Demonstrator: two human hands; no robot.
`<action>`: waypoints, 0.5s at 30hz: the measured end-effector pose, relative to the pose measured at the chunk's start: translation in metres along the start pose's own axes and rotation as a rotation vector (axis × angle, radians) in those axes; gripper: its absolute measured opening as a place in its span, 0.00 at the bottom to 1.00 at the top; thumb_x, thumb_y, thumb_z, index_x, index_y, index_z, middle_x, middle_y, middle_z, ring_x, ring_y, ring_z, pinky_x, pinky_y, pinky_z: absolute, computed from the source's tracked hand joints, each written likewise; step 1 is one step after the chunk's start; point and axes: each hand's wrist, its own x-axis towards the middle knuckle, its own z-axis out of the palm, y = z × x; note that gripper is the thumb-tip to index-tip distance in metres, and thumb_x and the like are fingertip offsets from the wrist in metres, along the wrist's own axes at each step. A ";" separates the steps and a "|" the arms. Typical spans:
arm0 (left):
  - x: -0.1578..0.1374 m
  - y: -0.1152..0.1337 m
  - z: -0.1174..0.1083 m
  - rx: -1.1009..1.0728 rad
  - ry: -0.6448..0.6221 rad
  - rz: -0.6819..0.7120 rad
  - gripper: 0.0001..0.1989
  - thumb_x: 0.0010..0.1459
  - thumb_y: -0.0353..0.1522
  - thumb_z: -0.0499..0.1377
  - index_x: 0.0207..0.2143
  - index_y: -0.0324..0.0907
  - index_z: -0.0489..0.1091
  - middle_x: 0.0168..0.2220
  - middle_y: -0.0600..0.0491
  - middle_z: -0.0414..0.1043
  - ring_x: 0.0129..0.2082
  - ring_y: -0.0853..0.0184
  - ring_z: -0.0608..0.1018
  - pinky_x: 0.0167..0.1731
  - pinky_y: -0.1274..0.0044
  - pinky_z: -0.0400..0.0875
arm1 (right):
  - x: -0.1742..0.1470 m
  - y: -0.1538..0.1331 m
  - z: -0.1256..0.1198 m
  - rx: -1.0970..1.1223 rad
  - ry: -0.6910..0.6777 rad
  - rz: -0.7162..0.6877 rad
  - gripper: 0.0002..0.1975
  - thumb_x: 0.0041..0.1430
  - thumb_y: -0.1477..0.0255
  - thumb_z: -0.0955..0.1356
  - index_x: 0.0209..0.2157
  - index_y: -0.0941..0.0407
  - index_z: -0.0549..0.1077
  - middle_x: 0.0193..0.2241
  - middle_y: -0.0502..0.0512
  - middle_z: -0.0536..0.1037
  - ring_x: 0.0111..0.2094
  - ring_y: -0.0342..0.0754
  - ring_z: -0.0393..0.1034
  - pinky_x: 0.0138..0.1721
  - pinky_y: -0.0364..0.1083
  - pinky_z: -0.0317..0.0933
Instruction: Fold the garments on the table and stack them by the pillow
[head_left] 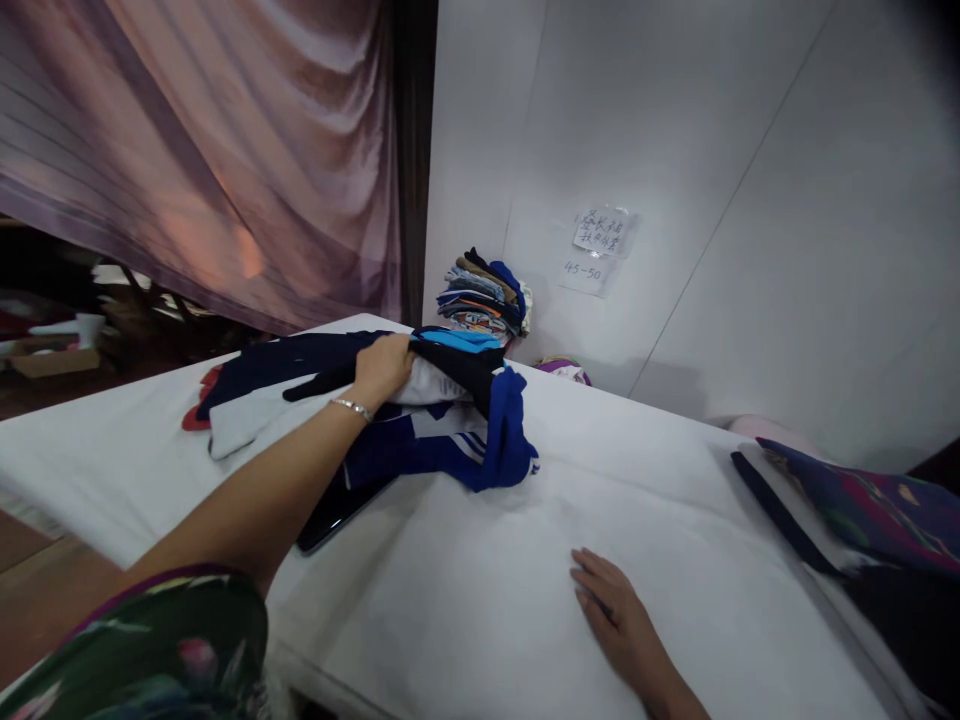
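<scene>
My left hand (384, 368), with a bracelet at the wrist, reaches across the table to a loose heap of clothes. Its fingers are closed on a black garment (457, 364) at the top of the heap. Below that lies a blue garment with white stripes (450, 450), its edge hanging toward the table's middle. A navy garment (277, 362) and a white-grey one (251, 412) spread to the left. My right hand (609, 610) rests low over the white table (480, 600), fingers stretched out and holding nothing. A dark flat device (337, 515) sticks out from under the heap.
A stack of folded clothes (484, 295) stands behind the table's far edge, against the wall. More dark and patterned clothing (885, 510) lies at the right. Handwritten paper notes (596, 245) hang on the wall. A pinkish curtain (247, 150) hangs at the left.
</scene>
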 end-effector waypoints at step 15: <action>0.006 0.188 -0.137 -0.255 0.676 0.609 0.11 0.62 0.30 0.50 0.46 0.40 0.66 0.43 0.47 0.70 0.47 0.58 0.70 0.46 0.66 0.60 | 0.008 -0.008 -0.011 0.656 0.127 0.356 0.25 0.55 0.57 0.69 0.53 0.51 0.72 0.54 0.60 0.73 0.57 0.60 0.65 0.60 0.63 0.54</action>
